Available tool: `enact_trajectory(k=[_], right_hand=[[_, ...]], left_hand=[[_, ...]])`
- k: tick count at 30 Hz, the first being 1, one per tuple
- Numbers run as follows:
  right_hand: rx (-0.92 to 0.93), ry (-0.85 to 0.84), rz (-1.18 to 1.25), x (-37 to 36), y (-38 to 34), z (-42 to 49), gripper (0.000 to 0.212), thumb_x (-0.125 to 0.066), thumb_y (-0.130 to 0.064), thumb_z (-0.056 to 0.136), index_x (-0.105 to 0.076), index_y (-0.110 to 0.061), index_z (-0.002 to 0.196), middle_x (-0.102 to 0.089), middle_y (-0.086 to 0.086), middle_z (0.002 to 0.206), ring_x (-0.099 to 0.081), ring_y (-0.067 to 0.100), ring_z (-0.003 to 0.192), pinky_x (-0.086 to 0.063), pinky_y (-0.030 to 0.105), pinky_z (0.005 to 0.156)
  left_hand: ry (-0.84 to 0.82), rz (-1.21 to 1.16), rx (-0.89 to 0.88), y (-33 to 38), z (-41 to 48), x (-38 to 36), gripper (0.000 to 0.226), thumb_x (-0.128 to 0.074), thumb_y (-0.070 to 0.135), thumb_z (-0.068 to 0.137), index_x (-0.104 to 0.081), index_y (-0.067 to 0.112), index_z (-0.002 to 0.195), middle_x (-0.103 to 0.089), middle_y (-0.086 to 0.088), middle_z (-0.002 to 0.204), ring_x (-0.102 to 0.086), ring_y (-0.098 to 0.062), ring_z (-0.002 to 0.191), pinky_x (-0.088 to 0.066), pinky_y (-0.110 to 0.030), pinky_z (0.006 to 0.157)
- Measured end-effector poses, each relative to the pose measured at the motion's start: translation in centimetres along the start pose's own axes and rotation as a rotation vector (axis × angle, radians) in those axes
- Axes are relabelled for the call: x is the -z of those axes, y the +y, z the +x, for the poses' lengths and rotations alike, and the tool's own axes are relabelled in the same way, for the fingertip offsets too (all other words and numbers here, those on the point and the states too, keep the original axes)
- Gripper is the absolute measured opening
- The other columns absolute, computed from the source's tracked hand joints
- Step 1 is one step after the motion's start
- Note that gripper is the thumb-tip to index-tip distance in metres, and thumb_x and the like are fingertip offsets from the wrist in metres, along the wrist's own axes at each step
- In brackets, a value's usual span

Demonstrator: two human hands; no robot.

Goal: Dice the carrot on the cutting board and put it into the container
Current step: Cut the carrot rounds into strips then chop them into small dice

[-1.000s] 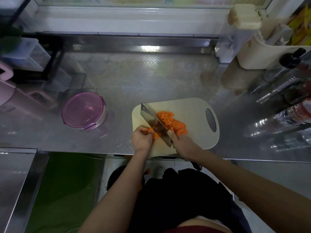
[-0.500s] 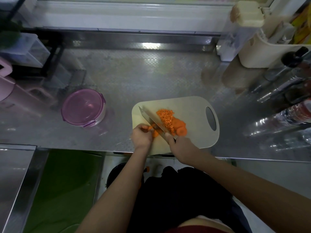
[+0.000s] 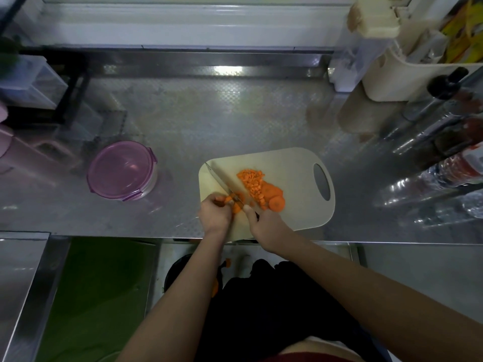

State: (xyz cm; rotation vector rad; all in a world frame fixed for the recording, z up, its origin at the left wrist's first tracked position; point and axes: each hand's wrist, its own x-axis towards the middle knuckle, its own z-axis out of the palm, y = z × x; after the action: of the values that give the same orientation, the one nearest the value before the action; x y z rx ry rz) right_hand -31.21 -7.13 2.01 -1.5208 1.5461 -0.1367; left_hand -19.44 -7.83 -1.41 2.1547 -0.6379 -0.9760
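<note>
Gripping the knife (image 3: 222, 180) in my right hand (image 3: 264, 223), blade now edge-on where its flat face showed a second ago, left hand (image 3: 215, 212) pinching carrot (image 3: 236, 202) on the board (image 3: 295, 205), dice (image 3: 252, 180) piled beside, container (image 3: 121, 171) unmoved at left.

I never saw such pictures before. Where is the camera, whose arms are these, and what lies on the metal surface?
There is no machine here. A person wears one camera on the head, so it looks down at their own two arms. The left hand holds a carrot piece on the pale cutting board. The right hand grips a knife, with its blade at that piece. Beside it lie diced carrot and a few round slices. To the left, on the metal counter, stands a round container with a purple lid.
</note>
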Motion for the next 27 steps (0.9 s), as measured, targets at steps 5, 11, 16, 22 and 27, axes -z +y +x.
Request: enact_trajectory(k=[5,11,16,22,27], right_hand=[[0.023,-0.003,-0.005,-0.1,-0.6,0.4,0.051,-0.033,-0.046,0.098,-0.042,-0.015,0.059,-0.047,0.007,0.06,-0.061,0.035,0.08,-0.041,0.036,0.07],[-0.011,-0.04,0.052,0.5,-0.1,1.2,0.064,-0.029,-0.051,0.097,-0.065,0.002,0.102,-0.065,0.024,0.103,-0.059,0.034,0.103,-0.046,0.038,0.091],[0.024,-0.033,0.057,1.7,-0.2,1.0,0.065,-0.029,-0.05,0.098,-0.064,0.003,0.08,-0.064,0.018,0.083,-0.06,0.027,0.086,-0.041,0.03,0.077],[0.051,-0.068,-0.004,1.7,0.4,0.0,0.068,-0.026,-0.052,0.097,-0.063,0.003,0.08,-0.063,0.016,0.078,-0.059,0.028,0.081,-0.042,0.031,0.076],[0.037,-0.102,-0.005,1.9,0.5,-0.8,0.058,-0.025,-0.049,0.099,-0.058,-0.005,0.082,-0.053,0.007,0.073,-0.051,0.023,0.079,-0.034,0.027,0.074]], left_hand=[[0.014,-0.001,-0.006,0.0,-0.1,0.0,0.005,-0.066,0.009,0.081,-0.065,0.011,0.084,-0.063,-0.002,0.086,-0.055,-0.017,0.082,-0.046,-0.029,0.081],[0.012,-0.091,0.021,-0.4,-0.1,-0.3,0.006,-0.069,0.011,0.081,-0.064,0.012,0.084,-0.062,-0.001,0.081,-0.056,-0.015,0.078,-0.047,-0.027,0.08],[0.006,-0.138,-0.002,-0.6,-0.3,-0.4,0.009,-0.07,0.009,0.08,-0.063,0.015,0.079,-0.064,-0.002,0.078,-0.061,-0.018,0.076,-0.053,-0.035,0.082],[0.049,-0.235,0.066,-0.9,-0.6,-0.7,0.018,-0.072,0.006,0.078,-0.06,0.018,0.073,-0.065,-0.007,0.077,-0.063,-0.023,0.076,-0.055,-0.045,0.08],[0.057,-0.278,0.103,-0.7,-0.8,-0.8,0.013,-0.072,0.006,0.078,-0.061,0.014,0.075,-0.066,-0.011,0.08,-0.063,-0.026,0.077,-0.055,-0.046,0.082]])
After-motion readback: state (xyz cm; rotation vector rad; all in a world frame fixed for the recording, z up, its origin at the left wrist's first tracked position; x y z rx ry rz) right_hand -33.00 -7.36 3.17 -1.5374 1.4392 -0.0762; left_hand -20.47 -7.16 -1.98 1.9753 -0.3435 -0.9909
